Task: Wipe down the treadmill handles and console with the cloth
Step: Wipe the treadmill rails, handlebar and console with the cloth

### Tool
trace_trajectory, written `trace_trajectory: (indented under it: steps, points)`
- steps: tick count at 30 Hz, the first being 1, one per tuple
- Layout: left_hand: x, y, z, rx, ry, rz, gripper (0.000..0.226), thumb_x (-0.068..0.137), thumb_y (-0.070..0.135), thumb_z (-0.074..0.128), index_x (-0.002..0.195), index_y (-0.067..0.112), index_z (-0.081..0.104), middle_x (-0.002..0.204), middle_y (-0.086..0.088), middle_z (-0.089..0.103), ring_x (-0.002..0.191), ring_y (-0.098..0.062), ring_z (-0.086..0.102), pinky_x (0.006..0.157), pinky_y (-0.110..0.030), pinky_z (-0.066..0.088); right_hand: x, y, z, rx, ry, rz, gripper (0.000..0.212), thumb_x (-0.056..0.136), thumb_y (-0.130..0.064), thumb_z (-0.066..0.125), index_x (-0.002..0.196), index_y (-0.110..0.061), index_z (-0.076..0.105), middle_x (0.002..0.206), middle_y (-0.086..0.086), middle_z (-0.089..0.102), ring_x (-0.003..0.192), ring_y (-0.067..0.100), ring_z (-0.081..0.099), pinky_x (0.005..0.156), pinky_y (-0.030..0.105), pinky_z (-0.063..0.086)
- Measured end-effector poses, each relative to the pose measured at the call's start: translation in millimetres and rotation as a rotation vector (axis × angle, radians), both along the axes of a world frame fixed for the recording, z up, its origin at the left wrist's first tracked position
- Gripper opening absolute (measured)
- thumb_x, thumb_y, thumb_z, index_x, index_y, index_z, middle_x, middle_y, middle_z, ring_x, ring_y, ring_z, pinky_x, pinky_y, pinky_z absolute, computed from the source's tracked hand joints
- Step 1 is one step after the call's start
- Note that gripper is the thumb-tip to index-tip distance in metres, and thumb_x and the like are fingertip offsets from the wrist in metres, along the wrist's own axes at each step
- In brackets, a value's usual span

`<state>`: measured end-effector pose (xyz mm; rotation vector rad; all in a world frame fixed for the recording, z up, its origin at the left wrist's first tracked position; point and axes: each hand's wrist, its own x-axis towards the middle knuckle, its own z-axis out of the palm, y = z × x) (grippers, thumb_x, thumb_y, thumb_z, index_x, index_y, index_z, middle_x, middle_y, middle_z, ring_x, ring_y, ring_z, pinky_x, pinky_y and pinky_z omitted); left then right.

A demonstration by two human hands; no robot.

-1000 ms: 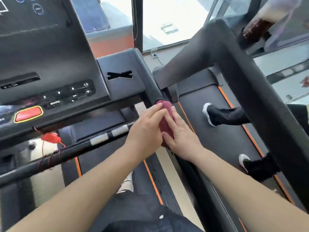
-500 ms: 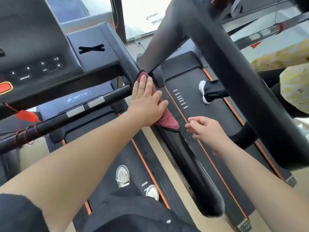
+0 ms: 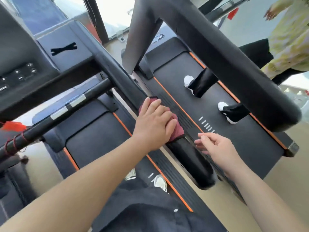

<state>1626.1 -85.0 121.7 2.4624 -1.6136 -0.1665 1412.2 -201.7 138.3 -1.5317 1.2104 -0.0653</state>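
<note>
My left hand [image 3: 153, 121] lies over a dark red cloth [image 3: 177, 127] and presses it onto the black right handle [image 3: 120, 79] of the treadmill, about halfway along it. Its fingers stretch up along the handle and the thumb spreads to the right. The cloth shows at the fingertips and beside the thumb; the rest is hidden under the palm. My right hand [image 3: 217, 148] hovers just right of the handle with loosely curled fingers, holding nothing. The console [image 3: 21, 67] with its buttons is at the upper left.
A crossbar with silver sensor plates [image 3: 66, 108] runs below the console, with a red safety clip [image 3: 10, 126] tied on at the left. To the right is a neighbouring treadmill with its thick handle [image 3: 234, 64]; another person's feet [image 3: 192, 83] stand on its belt.
My right hand came off the cloth and now hovers beside the handle. My left hand has slid the cloth down the handle toward me.
</note>
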Motion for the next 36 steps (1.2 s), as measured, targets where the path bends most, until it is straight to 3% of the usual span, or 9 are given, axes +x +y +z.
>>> trace_trajectory:
  steps: [3,8,15,19,22,24,29,33,36]
  points:
    - [6.3,1.7,4.9,-0.020,-0.034,-0.166,0.044,0.103,0.052,0.035,0.109,0.034,0.075,0.107,0.009,0.070,0.124,-0.023,0.055,0.126,-0.044,0.012,-15.7,3.7,1.6,-0.018,-0.002,-0.019,0.020,0.102,-0.020,0.055,0.112,-0.025,0.072,0.094,-0.011,0.078,0.091,0.005,0.073,0.093,0.040,0.057]
    - [-13.4,-23.2,16.7,0.138,-0.154,0.015,0.057,0.099,0.049,0.029,0.088,0.025,0.079,0.088,0.002,0.072,0.094,-0.027,0.060,0.112,-0.044,0.032,-35.7,1.6,2.9,-0.042,-0.044,-0.040,0.020,0.102,-0.024,0.056,0.113,-0.028,0.071,0.097,-0.011,0.078,0.093,0.005,0.073,0.093,0.039,0.056]
    - [-104.8,-8.5,9.3,0.052,0.044,-0.435,0.050,0.101,0.061,0.035,0.098,0.029,0.073,0.085,0.007,0.068,0.086,-0.024,0.061,0.087,-0.039,0.043,-53.3,4.8,3.0,-0.051,-0.079,-0.116,0.018,0.101,-0.022,0.057,0.110,-0.023,0.073,0.095,-0.007,0.078,0.090,0.003,0.072,0.090,0.034,0.057]
    - [-87.9,-37.9,17.4,0.230,-0.130,-0.288,0.064,0.098,0.060,0.022,0.088,0.026,0.075,0.087,0.003,0.073,0.090,-0.025,0.063,0.085,-0.038,0.043,-67.2,7.5,8.4,-0.049,-0.077,-0.106,0.020,0.101,-0.024,0.057,0.113,-0.023,0.073,0.095,-0.010,0.077,0.090,-0.001,0.070,0.095,0.033,0.056]
    - [-139.4,-18.8,9.3,0.051,-0.094,-0.215,0.042,0.099,0.040,0.043,0.073,0.020,0.069,0.076,-0.004,0.067,0.075,-0.030,0.054,0.085,-0.043,0.041,-75.4,9.0,11.6,-0.057,-0.086,-0.140,0.020,0.101,-0.025,0.057,0.114,-0.023,0.073,0.095,-0.011,0.077,0.090,0.000,0.070,0.096,0.035,0.055]
    - [-162.9,-4.4,-3.2,-0.106,-0.013,-0.334,0.035,0.100,0.041,0.049,0.080,0.018,0.068,0.078,-0.002,0.064,0.077,-0.030,0.052,0.088,-0.045,0.042,-76.9,9.7,11.3,-0.049,-0.085,-0.156,0.020,0.101,-0.023,0.056,0.112,-0.022,0.073,0.094,-0.009,0.077,0.089,0.003,0.072,0.096,0.039,0.056]
    - [-105.4,-9.3,2.2,-0.001,-0.001,-0.729,0.053,0.100,0.068,0.037,0.121,0.030,0.067,0.105,0.009,0.069,0.095,-0.022,0.058,0.087,-0.038,0.042,-68.4,15.7,12.5,-0.101,-0.070,-0.102,0.019,0.101,-0.028,0.056,0.109,-0.027,0.074,0.094,-0.013,0.077,0.092,0.001,0.071,0.097,0.038,0.055]
    - [-77.8,-4.4,1.2,-0.131,-0.039,-0.285,0.045,0.102,0.055,0.045,0.092,0.025,0.076,0.085,0.004,0.069,0.090,-0.026,0.062,0.103,-0.039,0.040,-52.3,20.0,17.1,-0.111,-0.127,-0.079,0.021,0.101,-0.030,0.058,0.115,-0.025,0.073,0.102,-0.014,0.076,0.100,-0.001,0.069,0.101,0.036,0.053]
    - [-126.3,9.7,-3.2,-0.205,0.024,-0.143,0.032,0.101,0.042,0.049,0.101,0.021,0.074,0.103,0.000,0.070,0.113,-0.030,0.056,0.120,-0.049,0.025,-36.1,23.6,20.6,-0.126,-0.171,-0.051,0.021,0.101,-0.029,0.058,0.116,-0.022,0.073,0.106,-0.011,0.075,0.104,0.000,0.068,0.101,0.032,0.052]
